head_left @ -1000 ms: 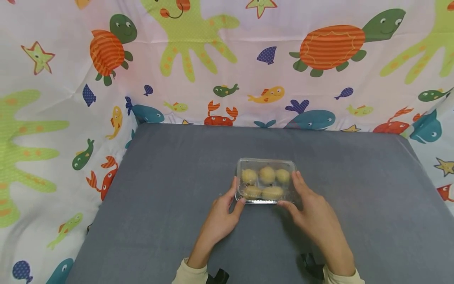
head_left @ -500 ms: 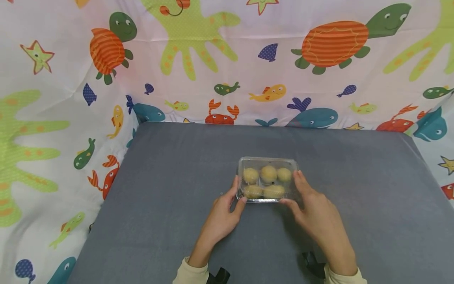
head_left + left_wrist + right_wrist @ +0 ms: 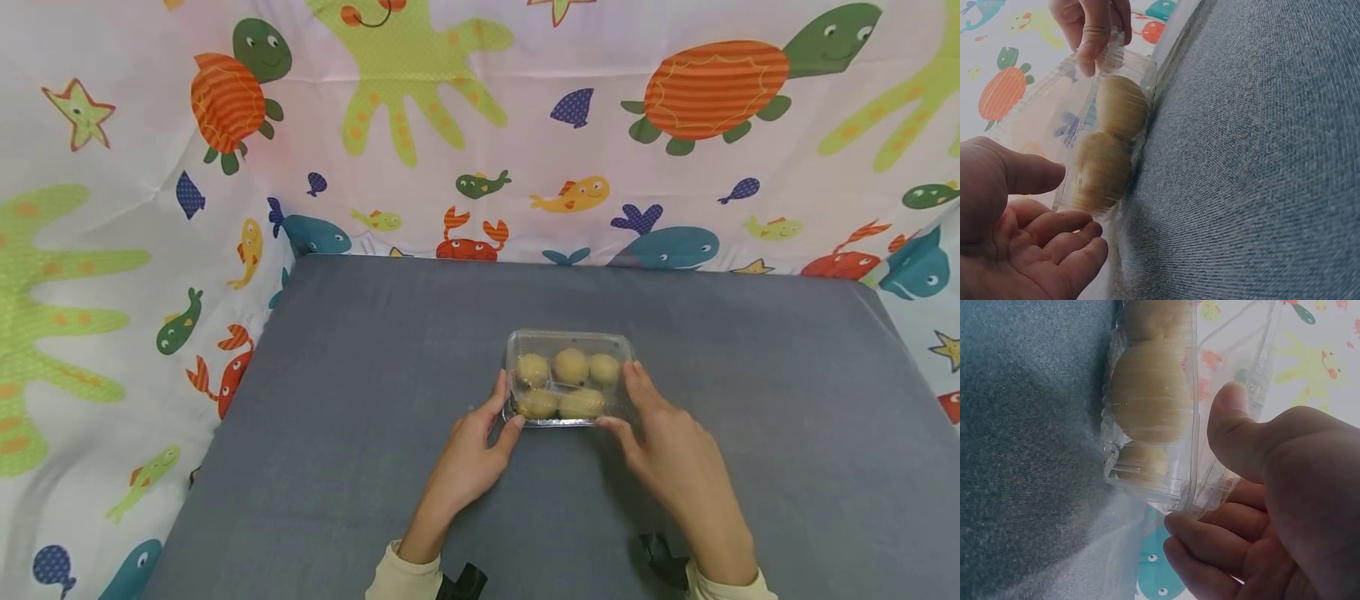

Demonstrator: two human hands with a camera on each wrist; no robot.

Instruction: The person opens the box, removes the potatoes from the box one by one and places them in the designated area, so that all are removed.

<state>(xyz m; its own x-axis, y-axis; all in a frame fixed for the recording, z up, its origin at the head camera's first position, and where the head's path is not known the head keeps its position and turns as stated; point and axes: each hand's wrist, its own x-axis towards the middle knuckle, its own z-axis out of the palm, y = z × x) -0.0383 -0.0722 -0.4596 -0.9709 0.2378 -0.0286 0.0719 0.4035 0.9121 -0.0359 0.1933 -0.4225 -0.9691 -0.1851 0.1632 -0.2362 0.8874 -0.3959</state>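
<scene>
A clear plastic clamshell container sits on the grey cloth in the head view, with several round, yellowish-tan pieces that look like food inside. My left hand grips its near left corner, thumb at the front rim and fingers along the side. On the opposite side my right hand holds the near right corner in the same way. From the left wrist, the left thumb shows at the rim seam. In the right wrist view the right thumb overlaps the transparent lid, with the other fingers near the corner below.
Grey cloth covers the table around the container. A white curtain printed with sea animals hangs behind the table and along its left side. Black wrist cameras sit below both hands at the cuffs.
The head view has shifted slightly, so the scene sits a little higher and further right. Both hands keep the same grip on the container.
</scene>
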